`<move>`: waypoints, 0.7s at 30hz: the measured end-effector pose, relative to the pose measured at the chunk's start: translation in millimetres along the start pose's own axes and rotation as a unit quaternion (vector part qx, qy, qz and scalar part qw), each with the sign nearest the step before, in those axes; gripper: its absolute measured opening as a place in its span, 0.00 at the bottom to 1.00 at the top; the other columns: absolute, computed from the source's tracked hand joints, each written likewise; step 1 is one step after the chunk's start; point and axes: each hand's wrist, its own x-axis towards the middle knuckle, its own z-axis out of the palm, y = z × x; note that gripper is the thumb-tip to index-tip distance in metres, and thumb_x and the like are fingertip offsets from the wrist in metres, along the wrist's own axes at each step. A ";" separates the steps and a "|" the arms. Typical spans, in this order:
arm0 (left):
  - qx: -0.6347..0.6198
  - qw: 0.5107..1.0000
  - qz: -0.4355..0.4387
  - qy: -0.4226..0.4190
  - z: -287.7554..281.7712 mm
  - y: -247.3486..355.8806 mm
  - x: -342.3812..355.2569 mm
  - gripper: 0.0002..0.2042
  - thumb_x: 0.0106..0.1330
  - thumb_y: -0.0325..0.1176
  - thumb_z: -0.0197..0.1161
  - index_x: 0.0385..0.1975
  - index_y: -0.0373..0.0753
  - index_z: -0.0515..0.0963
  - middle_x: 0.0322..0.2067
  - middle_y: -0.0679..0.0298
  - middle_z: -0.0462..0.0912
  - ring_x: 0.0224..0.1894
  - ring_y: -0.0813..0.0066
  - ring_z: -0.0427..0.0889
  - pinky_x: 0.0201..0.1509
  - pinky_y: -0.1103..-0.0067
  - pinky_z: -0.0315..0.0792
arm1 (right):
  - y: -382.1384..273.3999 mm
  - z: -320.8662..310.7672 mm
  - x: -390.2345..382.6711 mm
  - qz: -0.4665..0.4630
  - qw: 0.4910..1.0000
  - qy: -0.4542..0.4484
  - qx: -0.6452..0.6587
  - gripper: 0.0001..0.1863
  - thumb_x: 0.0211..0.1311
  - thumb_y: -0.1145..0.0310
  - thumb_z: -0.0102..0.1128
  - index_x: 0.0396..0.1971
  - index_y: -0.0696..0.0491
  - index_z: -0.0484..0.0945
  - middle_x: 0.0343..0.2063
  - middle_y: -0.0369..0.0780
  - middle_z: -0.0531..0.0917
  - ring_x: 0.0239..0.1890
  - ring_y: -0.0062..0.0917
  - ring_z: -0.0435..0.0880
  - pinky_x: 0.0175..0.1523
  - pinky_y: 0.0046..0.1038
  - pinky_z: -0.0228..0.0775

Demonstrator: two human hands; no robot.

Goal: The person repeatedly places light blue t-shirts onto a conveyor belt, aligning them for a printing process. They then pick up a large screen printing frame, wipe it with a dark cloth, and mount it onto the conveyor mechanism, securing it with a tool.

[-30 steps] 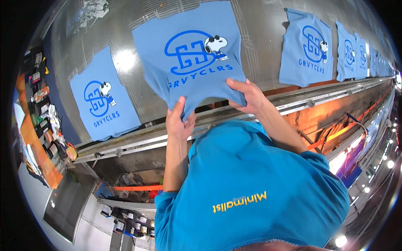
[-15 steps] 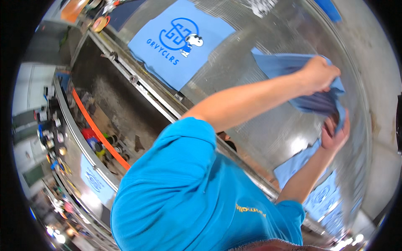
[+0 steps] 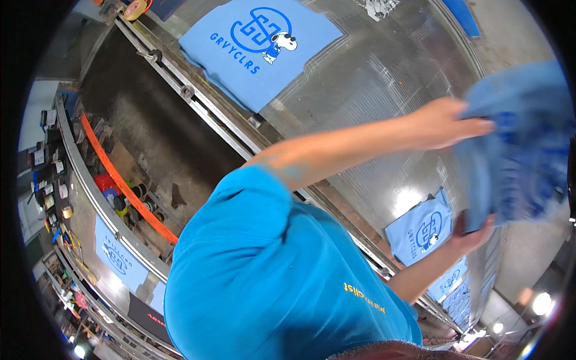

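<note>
A long shiny metal table (image 3: 384, 78) is running across the view, its surface throwing back glare from the lights. A light blue shirt (image 3: 261, 45) with a dark blue print is lying flat on it near the railed edge. Another printed blue shirt (image 3: 423, 231) is lying flat farther along, with more of the same trailing off behind it toward the rim

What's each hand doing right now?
Left hand: closed, gripping the light blue shirt.
Right hand: holding the same shirt's lower edge.
</note>
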 end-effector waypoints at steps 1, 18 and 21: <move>-0.056 0.997 -0.055 0.008 -14.7 -20.0 -40.7 0.22 0.70 0.55 0.56 0.45 0.40 0.80 0.22 0.72 0.74 0.20 0.82 0.72 0.21 0.82 0.65 | 15.5 18.4 -60.9 0.032 0.989 0.131 -0.062 0.22 0.62 0.52 0.61 0.50 0.49 0.76 0.36 0.35 0.81 0.33 0.26 0.81 0.34 0.31 0.76; 0.051 0.996 0.021 0.075 -5.7 -8.6 -53.2 0.17 0.72 0.46 0.57 0.36 0.36 0.79 0.33 0.67 0.82 0.36 0.80 0.79 0.41 0.79 0.76 | -25.6 -82.6 -46.9 0.037 0.987 -0.039 0.151 0.12 0.67 0.60 0.62 0.35 0.54 0.77 0.32 0.37 0.82 0.28 0.22 0.77 0.31 0.20 0.69; -0.002 0.995 0.090 0.042 8.1 21.4 -74.9 0.13 0.72 0.41 0.59 0.43 0.36 0.79 0.36 0.66 0.83 0.37 0.79 0.81 0.38 0.79 0.77 | -39.1 -122.8 -62.3 0.023 0.991 -0.055 0.116 0.08 0.66 0.66 0.63 0.40 0.53 0.77 0.34 0.37 0.82 0.28 0.20 0.76 0.29 0.19 0.65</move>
